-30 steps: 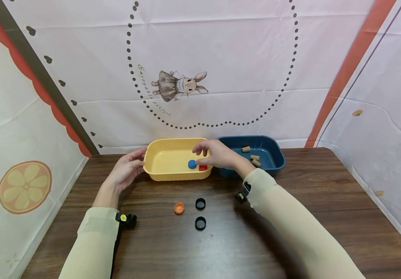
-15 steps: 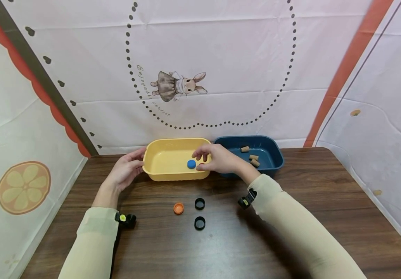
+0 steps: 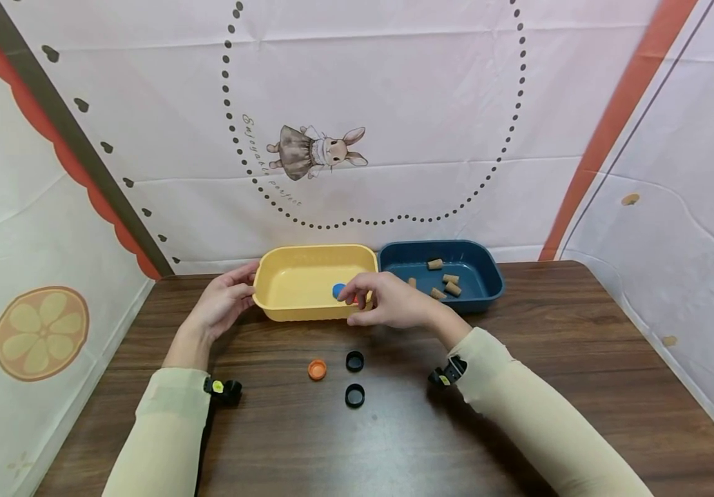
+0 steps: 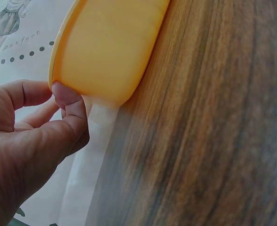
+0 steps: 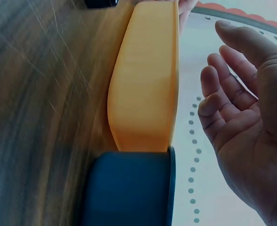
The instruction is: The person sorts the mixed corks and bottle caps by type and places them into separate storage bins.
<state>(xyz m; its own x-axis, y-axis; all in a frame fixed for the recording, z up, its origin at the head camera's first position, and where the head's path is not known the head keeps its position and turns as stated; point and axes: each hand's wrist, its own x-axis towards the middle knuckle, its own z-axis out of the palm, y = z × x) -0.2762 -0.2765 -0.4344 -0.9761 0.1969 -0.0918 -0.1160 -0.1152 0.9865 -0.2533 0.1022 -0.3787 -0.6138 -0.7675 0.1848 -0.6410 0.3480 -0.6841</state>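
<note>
Left hand (image 3: 223, 301) pinches yellow tray (image 3: 301, 281), nine o'clock. Right hand (image 3: 396, 302), four o'clock: empty, fingers apart. Apparently done: blue cap (image 3: 338, 290), red piece (image 3: 355, 299) inside; corks (image 3: 453, 289) in navy tray (image 3: 480, 277), three o'clock. Apparently outstanding: orange cap (image 3: 317, 370), black caps (image 3: 355, 395) on table (image 3: 282, 435), near six o'clock.

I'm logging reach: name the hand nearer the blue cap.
Right hand, hovering just right of the blue cap; the left hand, farther, pinches the yellow tray at its left end.

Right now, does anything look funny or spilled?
The rabbit printed on the cloth lies sideways instead of standing upright, which looks odd. An orange cap and two black caps sit on the table outside the yellow tray, but I can't say that's wrong. No spill or damage shows.
</note>
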